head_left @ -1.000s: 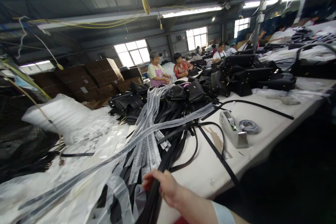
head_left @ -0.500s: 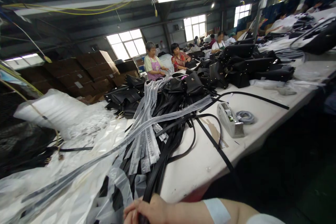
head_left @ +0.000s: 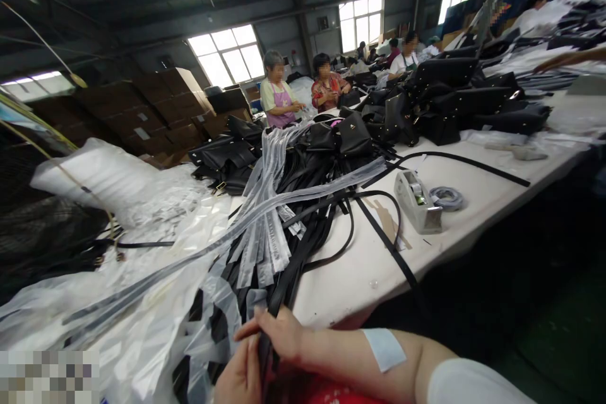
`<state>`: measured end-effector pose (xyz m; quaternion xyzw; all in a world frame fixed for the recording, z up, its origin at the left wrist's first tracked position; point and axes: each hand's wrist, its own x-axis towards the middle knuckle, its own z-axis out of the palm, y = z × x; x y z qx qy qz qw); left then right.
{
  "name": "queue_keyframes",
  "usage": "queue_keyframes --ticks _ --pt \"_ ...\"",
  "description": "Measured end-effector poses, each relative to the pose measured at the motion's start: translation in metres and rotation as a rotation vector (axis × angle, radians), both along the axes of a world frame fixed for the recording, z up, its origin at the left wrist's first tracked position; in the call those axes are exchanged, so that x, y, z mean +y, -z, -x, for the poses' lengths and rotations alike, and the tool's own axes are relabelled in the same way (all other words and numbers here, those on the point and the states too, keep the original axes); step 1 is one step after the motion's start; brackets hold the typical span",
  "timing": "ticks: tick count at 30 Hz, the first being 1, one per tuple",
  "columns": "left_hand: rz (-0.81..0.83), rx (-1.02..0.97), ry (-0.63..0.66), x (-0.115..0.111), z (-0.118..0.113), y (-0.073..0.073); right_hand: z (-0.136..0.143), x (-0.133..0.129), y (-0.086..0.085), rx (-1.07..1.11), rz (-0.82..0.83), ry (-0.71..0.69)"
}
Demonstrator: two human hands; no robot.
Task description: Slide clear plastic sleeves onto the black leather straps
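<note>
At the bottom of the head view, my right hand (head_left: 280, 333) is closed around a black strap (head_left: 265, 348) at the table's near edge. Just below it, my left hand (head_left: 240, 374) pinches the same strap, its fingertips close to those of the right. Part of the strap between them is covered by my fingers. Ahead lies a thick bundle of black straps (head_left: 294, 271), running away from me. Several long clear plastic sleeves (head_left: 266, 237) lie over that bundle. Crumpled translucent plastic (head_left: 215, 303) sits left of my hands.
A tape dispenser (head_left: 417, 203) and a grey tape roll (head_left: 445, 198) stand on the white table (head_left: 348, 278). Black bags (head_left: 447, 101) are heaped farther back. White plastic packaging (head_left: 123, 202) covers the left side. Two people (head_left: 280, 98) work across the table, with stacked cartons (head_left: 165, 107) behind.
My left hand has come more fully into view beside the right one. Both hands sit slightly higher in view as the camera tilts down. An arm now shows at the far right.
</note>
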<state>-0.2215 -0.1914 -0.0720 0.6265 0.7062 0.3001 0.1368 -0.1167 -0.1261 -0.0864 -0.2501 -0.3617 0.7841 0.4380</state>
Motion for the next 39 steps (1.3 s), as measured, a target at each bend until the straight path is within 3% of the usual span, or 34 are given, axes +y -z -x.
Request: queue_keyframes --ticks 4,8,10,16,18,20,23,26,30,33,36,39 --pt "-0.013 -0.002 0.005 -0.002 0.005 0.003 0.002 -0.001 0.002 -0.002 0.028 -0.065" --pt "0.07 -0.096 0.031 -0.01 0.001 0.005 -0.019 0.035 -0.022 0.086 0.097 0.081" --pt "0.069 -0.132 0.024 -0.011 -0.003 0.004 -0.026 0.046 -0.031 0.074 0.079 0.086" --pt "-0.06 -0.018 0.016 0.004 -0.013 -0.019 -0.025 0.039 -0.035 -0.008 0.012 0.115" --pt "-0.07 -0.031 0.016 0.01 -0.016 -0.032 -0.032 0.043 -0.045 0.002 0.018 0.127" --pt "-0.058 -0.092 0.028 0.015 -0.021 -0.048 -0.044 0.054 -0.067 0.03 -0.025 0.114" --pt "-0.057 -0.224 0.072 0.028 -0.028 -0.078 -0.058 0.074 -0.115 0.033 -0.191 0.004" --pt "-0.103 -0.397 0.131 0.045 -0.032 -0.112 -0.056 0.077 -0.158 -0.075 -0.385 -0.118" --pt "-0.288 -0.474 0.175 0.063 -0.034 -0.148 -0.043 0.069 -0.182 -0.307 -0.485 -0.236" --pt "-0.367 -0.404 0.185 0.069 -0.035 -0.157 -0.046 0.084 -0.202 -0.255 -0.461 -0.132" --pt "-0.392 -0.328 0.183 0.075 -0.035 -0.16 -0.057 0.11 -0.238 -0.171 -0.476 0.044" --pt "-0.459 -0.299 0.182 0.088 -0.033 -0.172 -0.057 0.118 -0.266 -0.232 -0.62 0.025"
